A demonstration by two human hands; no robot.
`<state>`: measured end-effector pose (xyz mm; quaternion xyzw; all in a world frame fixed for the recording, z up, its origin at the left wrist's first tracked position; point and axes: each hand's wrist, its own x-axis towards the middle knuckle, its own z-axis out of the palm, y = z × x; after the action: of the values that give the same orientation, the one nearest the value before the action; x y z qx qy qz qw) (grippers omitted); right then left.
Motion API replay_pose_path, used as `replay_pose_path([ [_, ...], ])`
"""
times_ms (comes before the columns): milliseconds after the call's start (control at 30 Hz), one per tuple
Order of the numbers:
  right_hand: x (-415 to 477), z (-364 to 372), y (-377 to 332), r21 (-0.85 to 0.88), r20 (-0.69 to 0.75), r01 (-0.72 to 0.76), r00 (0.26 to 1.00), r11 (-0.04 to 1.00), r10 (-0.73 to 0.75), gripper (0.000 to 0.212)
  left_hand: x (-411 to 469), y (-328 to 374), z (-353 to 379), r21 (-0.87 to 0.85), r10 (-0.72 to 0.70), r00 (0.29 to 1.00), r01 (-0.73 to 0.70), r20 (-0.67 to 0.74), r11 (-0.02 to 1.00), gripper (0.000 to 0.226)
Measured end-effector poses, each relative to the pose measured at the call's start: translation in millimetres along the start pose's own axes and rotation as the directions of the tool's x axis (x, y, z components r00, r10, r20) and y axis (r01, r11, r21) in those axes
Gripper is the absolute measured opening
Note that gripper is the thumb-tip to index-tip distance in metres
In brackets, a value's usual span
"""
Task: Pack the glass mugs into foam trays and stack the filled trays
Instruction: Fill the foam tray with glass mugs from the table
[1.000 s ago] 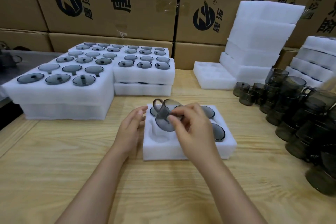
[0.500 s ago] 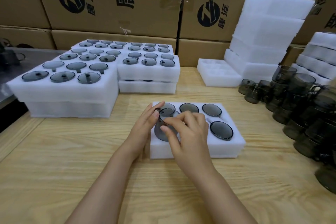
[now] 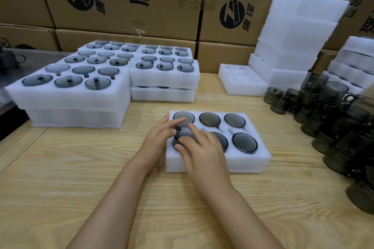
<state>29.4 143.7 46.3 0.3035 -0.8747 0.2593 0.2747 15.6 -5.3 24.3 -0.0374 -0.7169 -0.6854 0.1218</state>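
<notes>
Filled trays (image 3: 68, 95) sit stacked at the left, and at the centre the left hand (image 3: 159, 137), fingers straight, touches the glass mug (image 3: 183, 134) in the front-left pocket of the foam tray (image 3: 218, 164) — the right hand (image 3: 200, 147) presses on it with spread, uncurled fingers — while loose mugs (image 3: 334, 119) crowd the right.

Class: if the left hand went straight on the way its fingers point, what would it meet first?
Probably the back-left mug in the foam tray: the fingers of the left hand point across its near rim. Contact is unclear.
</notes>
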Motion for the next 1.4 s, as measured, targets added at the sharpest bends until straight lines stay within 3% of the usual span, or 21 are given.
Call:
replay_pose_path([
  [133, -1, -4, 0, 0.008, 0.059, 0.020, 0.998, 1.000, -0.020, 0.022, -2, 2, 1, 0.001, -0.021, 0.999, 0.021, -0.037, 1.000, 0.047],
  [267, 18, -12, -7, 0.141, 0.056, -0.093, 0.995, 0.986, 0.086, 0.031, -1, 4, 2, -0.048, -0.016, 0.998, 0.013, -0.067, 0.999, 0.056],
  [333, 41, -8, -9, 0.118, 0.135, -0.155, 0.981, 0.981, 0.139, 0.037, 2, 3, 2, -0.098, -0.012, 0.998, 0.005, -0.067, 0.995, 0.060],
  [433, 67, 13, -8, -0.100, 0.491, -0.153, 0.852, 0.983, 0.182, 0.055, 3, 2, 1, -0.201, -0.074, 0.989, 0.047, -0.130, 0.978, 0.050],
  [500, 70, 26, -6, -0.201, 0.634, -0.105, 0.744, 0.974, 0.211, 0.057, 4, -1, 0, -0.225, -0.089, 0.982, 0.050, -0.166, 0.973, 0.038],
  [633, 68, 33, -1, -0.257, 0.646, -0.058, 0.732, 0.965, 0.215, 0.058, 5, -3, 0, -0.249, -0.112, 0.973, 0.059, -0.203, 0.967, 0.039],
  [733, 68, 24, -2, -0.179, 0.653, -0.086, 0.735, 0.980, 0.184, 0.058, 2, -2, 3, -0.175, -0.063, 0.979, 0.029, -0.193, 0.984, 0.028],
  [800, 63, 13, -2, -0.013, 0.558, -0.117, 0.823, 0.993, 0.104, 0.052, 0, 0, 3, -0.139, -0.042, 0.982, 0.016, -0.183, 0.990, 0.039],
  [867, 53, -5, 6, 0.108, 0.235, -0.113, 0.968, 0.988, 0.085, 0.040, -3, 1, 3, -0.133, -0.037, 0.987, 0.016, -0.158, 0.991, 0.054],
  [900, 45, -14, 15, 0.103, 0.029, -0.119, 0.993, 0.988, 0.117, 0.037, -4, 2, 4, -0.131, -0.035, 0.985, 0.013, -0.167, 0.991, 0.053],
  [967, 26, -28, 43, 0.067, -0.273, -0.238, 0.930, 0.969, 0.247, 0.039, -5, 6, 6, -0.084, -0.008, 0.973, -0.011, -0.230, 0.996, 0.045],
  [1033, 12, -37, 69, 0.133, -0.312, -0.471, 0.815, 0.872, 0.488, 0.043, -6, 15, 9, 0.109, 0.088, 0.949, -0.057, -0.303, 0.992, 0.036],
  [1100, 8, -34, 88, 0.226, -0.236, -0.627, 0.707, 0.745, 0.667, 0.035, -11, 24, 14, 0.479, 0.340, 0.896, -0.174, -0.285, 0.860, 0.029],
  [1200, 13, -25, 93, 0.177, -0.202, -0.659, 0.702, 0.731, 0.683, 0.027, -24, 23, 31, 0.831, 0.662, 0.749, -0.389, 0.033, 0.399, 0.023],
  [1233, 14, -22, 92, 0.175, -0.209, -0.658, 0.703, 0.733, 0.680, 0.026, -28, 20, 36, 0.870, 0.679, 0.720, -0.418, 0.144, 0.259, 0.025],
  [1300, 14, -19, 93, 0.191, -0.221, -0.641, 0.710, 0.743, 0.669, 0.025, -29, 15, 43, 0.912, 0.613, 0.743, -0.401, 0.268, 0.087, 0.043],
  [1400, 11, -18, 94, 0.344, -0.159, -0.557, 0.759, 0.756, 0.631, 0.028, -21, 11, 35, 0.943, 0.548, 0.791, -0.333, 0.271, 0.014, 0.055],
])
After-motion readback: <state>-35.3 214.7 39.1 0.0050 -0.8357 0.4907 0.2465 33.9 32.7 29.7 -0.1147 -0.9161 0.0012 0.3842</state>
